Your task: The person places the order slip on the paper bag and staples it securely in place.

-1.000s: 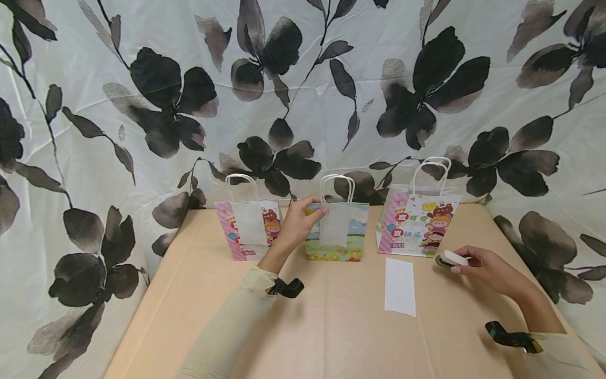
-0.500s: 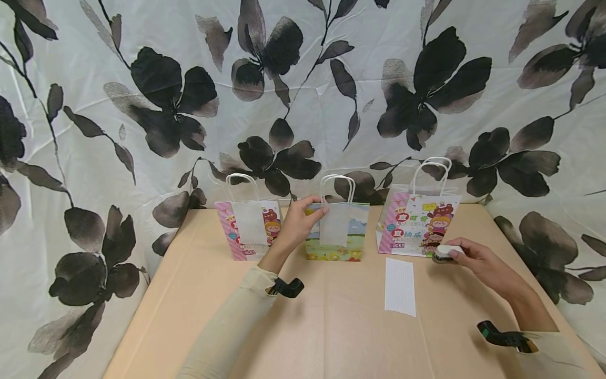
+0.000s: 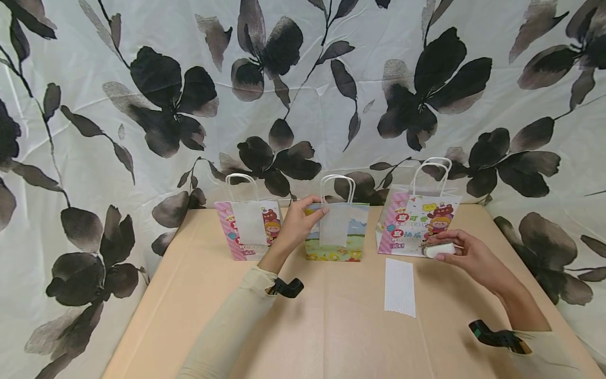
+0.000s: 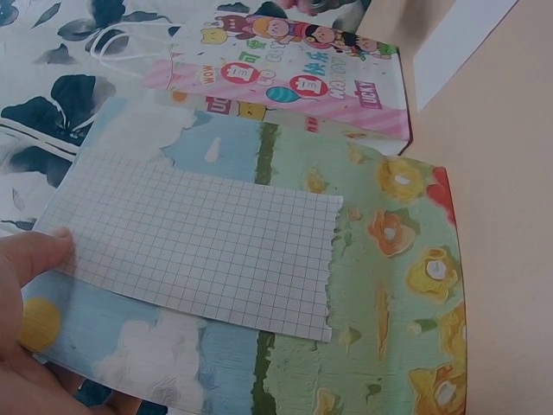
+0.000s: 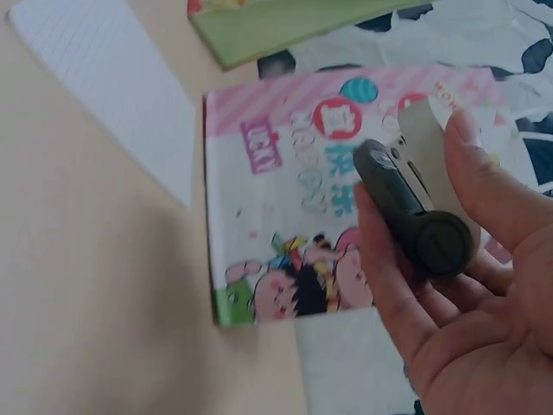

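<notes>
My left hand (image 3: 294, 226) pinches the upper left edge of a small paper gift bag (image 3: 312, 251) printed with a meadow and flowers. In the left wrist view, the thumb touches a torn piece of squared paper (image 4: 199, 242) on that bag's front; the other fingers are partly hidden behind. My right hand (image 3: 480, 263) holds a small white and dark grey stapler (image 5: 406, 199) between thumb and fingers. It is in front of the lower right part of a larger pink and white gift bag (image 3: 414, 226).
Left of the meadow bag stands another pink gift bag (image 3: 229, 226), with white paper (image 3: 251, 226) on its front. A loose piece of squared paper (image 3: 400, 287) lies on the table (image 3: 350, 326) before the larger bag. A floral cloth (image 3: 331, 105) hangs behind.
My right hand has moved left and slightly up with the stapler, from beside the larger bag to in front of it. The left hand and the bags have stayed put.
</notes>
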`<state>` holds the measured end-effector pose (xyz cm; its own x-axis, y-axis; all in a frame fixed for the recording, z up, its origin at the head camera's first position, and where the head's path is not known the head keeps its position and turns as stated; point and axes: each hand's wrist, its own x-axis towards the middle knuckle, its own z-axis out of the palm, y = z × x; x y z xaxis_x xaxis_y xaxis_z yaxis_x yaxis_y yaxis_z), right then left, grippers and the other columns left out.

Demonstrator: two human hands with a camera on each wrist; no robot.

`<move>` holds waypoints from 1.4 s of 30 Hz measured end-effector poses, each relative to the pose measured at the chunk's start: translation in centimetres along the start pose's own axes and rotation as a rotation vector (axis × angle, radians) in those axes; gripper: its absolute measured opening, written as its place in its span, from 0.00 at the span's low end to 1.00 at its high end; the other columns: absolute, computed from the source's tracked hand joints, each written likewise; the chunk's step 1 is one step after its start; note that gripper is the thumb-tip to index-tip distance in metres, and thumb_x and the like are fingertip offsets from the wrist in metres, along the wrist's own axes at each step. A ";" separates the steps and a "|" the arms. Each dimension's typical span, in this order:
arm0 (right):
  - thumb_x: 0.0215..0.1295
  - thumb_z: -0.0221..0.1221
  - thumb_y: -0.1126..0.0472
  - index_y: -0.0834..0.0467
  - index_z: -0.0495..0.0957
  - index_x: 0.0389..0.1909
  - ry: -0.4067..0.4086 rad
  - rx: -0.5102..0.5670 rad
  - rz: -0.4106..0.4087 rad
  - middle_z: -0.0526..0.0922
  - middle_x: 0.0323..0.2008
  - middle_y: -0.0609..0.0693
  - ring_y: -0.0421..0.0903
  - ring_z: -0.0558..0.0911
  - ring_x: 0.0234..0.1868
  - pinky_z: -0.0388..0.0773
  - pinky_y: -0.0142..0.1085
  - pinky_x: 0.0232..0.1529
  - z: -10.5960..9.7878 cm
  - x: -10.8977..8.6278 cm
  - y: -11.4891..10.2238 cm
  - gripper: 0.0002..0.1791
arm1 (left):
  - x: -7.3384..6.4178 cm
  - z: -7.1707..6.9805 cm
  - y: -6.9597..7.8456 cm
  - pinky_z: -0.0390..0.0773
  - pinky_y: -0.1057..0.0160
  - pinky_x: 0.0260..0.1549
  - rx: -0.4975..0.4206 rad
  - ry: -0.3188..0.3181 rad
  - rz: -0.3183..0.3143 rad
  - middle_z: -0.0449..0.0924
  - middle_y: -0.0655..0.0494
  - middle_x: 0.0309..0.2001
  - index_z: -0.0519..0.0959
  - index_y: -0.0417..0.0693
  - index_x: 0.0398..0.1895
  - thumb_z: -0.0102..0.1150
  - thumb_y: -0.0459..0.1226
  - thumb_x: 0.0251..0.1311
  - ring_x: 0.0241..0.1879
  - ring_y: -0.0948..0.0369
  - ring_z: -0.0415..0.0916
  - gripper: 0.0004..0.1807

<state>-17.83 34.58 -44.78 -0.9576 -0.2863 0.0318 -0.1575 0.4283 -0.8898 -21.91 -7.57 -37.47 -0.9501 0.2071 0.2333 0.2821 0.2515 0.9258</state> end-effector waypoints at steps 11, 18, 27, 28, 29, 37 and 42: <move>0.67 0.66 0.62 0.69 0.68 0.67 0.014 0.027 -0.009 0.82 0.54 0.44 0.30 0.83 0.48 0.82 0.27 0.44 0.9 0.9 -1.8 0.31 | 1.1 0.1 -3.0 0.77 0.62 0.48 0.013 -0.006 0.034 0.81 0.52 0.48 0.83 0.45 0.47 0.63 0.36 0.69 0.46 0.59 0.75 0.08; 0.67 0.66 0.58 0.63 0.71 0.69 0.036 -0.030 0.015 0.75 0.64 0.57 0.36 0.79 0.48 0.80 0.26 0.43 1.1 1.0 -3.0 0.32 | 1.4 0.2 -3.6 0.78 0.61 0.48 0.007 -0.007 0.056 0.82 0.53 0.48 0.83 0.45 0.47 0.63 0.37 0.69 0.47 0.57 0.76 0.07; 0.67 0.66 0.62 0.64 0.61 0.74 0.064 0.017 -0.046 0.80 0.56 0.50 0.36 0.81 0.46 0.81 0.26 0.44 1.8 1.6 -4.6 0.38 | 1.6 0.3 -3.6 0.78 0.63 0.46 0.018 -0.010 0.063 0.81 0.53 0.46 0.83 0.45 0.46 0.63 0.37 0.69 0.44 0.59 0.75 0.07; 0.67 0.66 0.63 0.67 0.62 0.72 0.059 0.042 -0.055 0.82 0.52 0.46 0.37 0.82 0.46 0.82 0.26 0.44 1.9 1.6 -4.8 0.36 | 1.6 0.3 -3.6 0.79 0.62 0.46 0.016 -0.011 0.063 0.81 0.52 0.46 0.83 0.45 0.47 0.63 0.37 0.69 0.44 0.59 0.76 0.07; 0.67 0.66 0.64 0.68 0.63 0.70 0.054 0.054 -0.061 0.83 0.49 0.43 0.38 0.83 0.45 0.82 0.27 0.44 2.1 1.7 -5.0 0.35 | 1.5 0.3 -3.6 0.79 0.62 0.47 0.016 -0.011 0.061 0.81 0.53 0.46 0.83 0.45 0.47 0.63 0.37 0.69 0.45 0.59 0.75 0.07; 0.67 0.67 0.58 0.61 0.69 0.70 0.019 0.013 -0.059 0.79 0.56 0.46 0.40 0.85 0.48 0.83 0.31 0.44 3.2 2.5 -7.3 0.33 | 1.3 0.1 -3.6 0.78 0.57 0.52 0.029 -0.006 0.042 0.81 0.54 0.50 0.83 0.47 0.47 0.63 0.38 0.69 0.49 0.58 0.75 0.08; 0.66 0.68 0.57 0.60 0.72 0.68 0.036 -0.008 -0.098 0.82 0.53 0.48 0.37 0.84 0.48 0.83 0.30 0.42 3.7 3.6 -9.1 0.31 | 1.2 0.1 -3.8 0.79 0.56 0.53 0.028 -0.008 0.040 0.81 0.54 0.50 0.83 0.46 0.47 0.62 0.38 0.70 0.49 0.58 0.75 0.08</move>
<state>-18.96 26.44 -38.24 -0.9456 -0.2959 0.1350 -0.2527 0.4070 -0.8778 -24.13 -8.17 -40.71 -0.9369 0.2247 0.2679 0.3239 0.2692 0.9070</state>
